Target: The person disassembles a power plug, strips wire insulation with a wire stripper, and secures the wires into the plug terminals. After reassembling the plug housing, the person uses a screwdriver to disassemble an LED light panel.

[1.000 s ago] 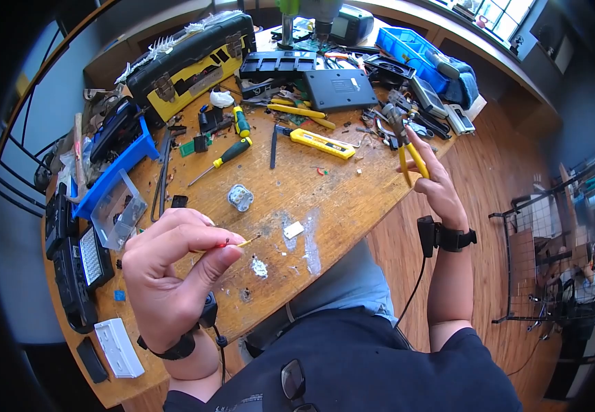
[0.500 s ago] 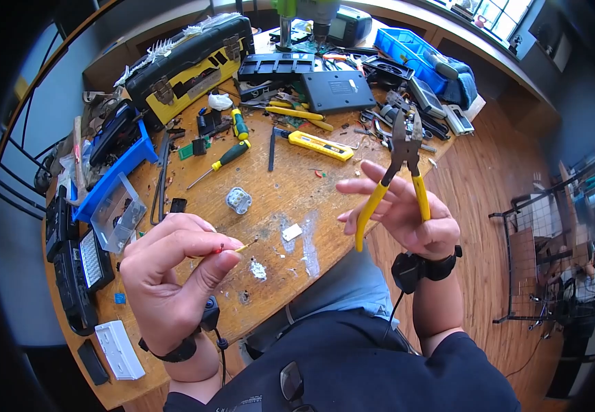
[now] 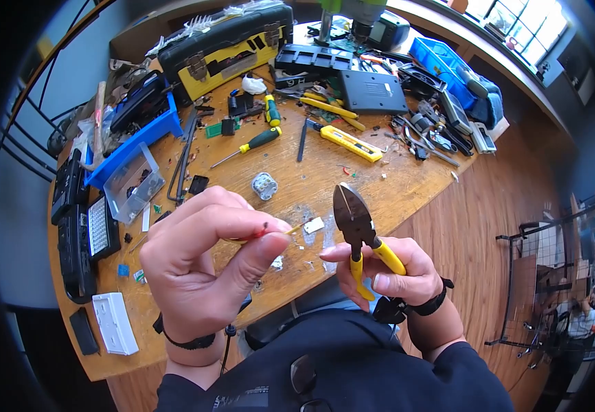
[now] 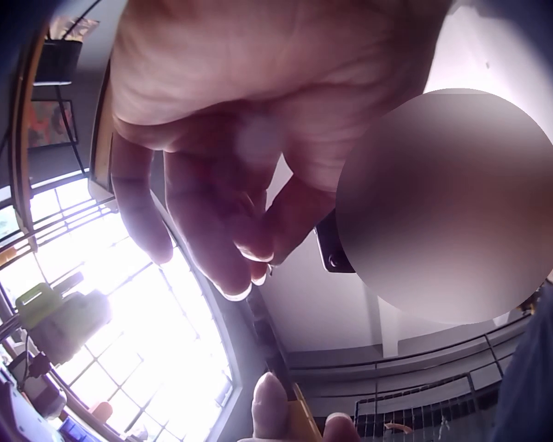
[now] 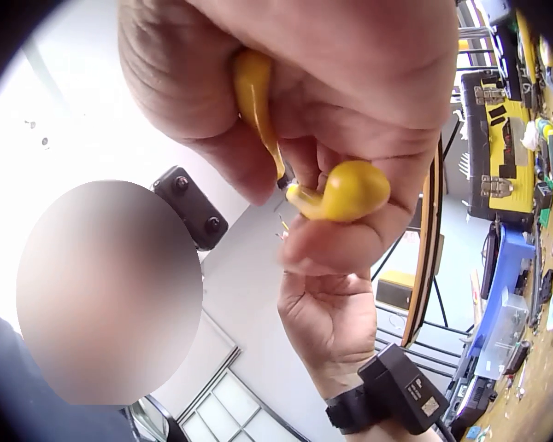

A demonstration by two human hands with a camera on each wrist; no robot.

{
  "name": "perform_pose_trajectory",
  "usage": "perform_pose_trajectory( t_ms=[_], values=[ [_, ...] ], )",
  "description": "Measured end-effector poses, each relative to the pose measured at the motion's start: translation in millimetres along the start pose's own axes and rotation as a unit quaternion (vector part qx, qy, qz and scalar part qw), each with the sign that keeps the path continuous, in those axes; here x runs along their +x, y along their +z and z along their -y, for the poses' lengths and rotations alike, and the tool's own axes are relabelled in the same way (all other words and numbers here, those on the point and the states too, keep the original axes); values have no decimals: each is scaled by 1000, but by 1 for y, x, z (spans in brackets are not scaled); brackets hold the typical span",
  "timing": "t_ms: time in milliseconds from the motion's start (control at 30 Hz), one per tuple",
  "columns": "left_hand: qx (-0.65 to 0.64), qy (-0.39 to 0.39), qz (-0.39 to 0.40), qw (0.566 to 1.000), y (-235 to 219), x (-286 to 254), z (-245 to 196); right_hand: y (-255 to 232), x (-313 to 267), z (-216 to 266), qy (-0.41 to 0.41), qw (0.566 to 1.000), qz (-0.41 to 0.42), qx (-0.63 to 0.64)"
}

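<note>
In the head view my left hand (image 3: 204, 268) pinches a thin wire (image 3: 293, 231) between thumb and forefinger. Its yellow end sticks out to the right, with a bit of red at the fingertips. My right hand (image 3: 414, 271) grips yellow-handled pliers (image 3: 353, 216), their head pointing up and the jaws together. The pliers stand just right of the wire, apart from it. Seen from the right wrist, a rounded yellow handle end (image 5: 355, 191) shows among the curled fingers. The left wrist view shows the left palm (image 4: 258, 101) from below; the wire is hidden there.
On the wooden table lie a grey round part (image 3: 264, 185), a white piece (image 3: 314, 225), a screwdriver (image 3: 259, 141) and a yellow utility knife (image 3: 352, 143). Behind them stand a black-and-yellow toolbox (image 3: 201, 86) and a blue bin (image 3: 435, 60). A clear tray (image 3: 132, 189) is at the left.
My right hand has come down and left toward the left hand, bringing the pliers along. The pliers' jaws went from spread to together. My left hand keeps its pinch; the head view has shifted.
</note>
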State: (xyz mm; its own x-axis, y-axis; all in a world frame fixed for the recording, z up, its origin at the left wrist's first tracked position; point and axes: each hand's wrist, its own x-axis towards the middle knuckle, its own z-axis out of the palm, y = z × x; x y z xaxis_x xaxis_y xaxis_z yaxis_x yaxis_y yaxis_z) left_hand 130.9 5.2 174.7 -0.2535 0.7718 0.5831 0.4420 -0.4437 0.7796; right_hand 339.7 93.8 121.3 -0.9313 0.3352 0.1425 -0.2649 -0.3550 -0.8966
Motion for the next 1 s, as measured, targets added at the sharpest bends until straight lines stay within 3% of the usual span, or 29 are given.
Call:
perform_pose_trajectory(
  t_ms=[233,433,800,1000],
  values=[
    [7,31,3,999,-5,1,0,11,2,0,21,999,-7,25],
    [11,15,-6,1000,-3,0,-1,13,6,-3,11,999,-1,40],
    [25,13,15,999,-5,0,-2,21,5,1,27,998,-47,-37],
    [25,25,13,999,-3,-1,0,17,3,-2,24,999,-2,-30]
  ],
)
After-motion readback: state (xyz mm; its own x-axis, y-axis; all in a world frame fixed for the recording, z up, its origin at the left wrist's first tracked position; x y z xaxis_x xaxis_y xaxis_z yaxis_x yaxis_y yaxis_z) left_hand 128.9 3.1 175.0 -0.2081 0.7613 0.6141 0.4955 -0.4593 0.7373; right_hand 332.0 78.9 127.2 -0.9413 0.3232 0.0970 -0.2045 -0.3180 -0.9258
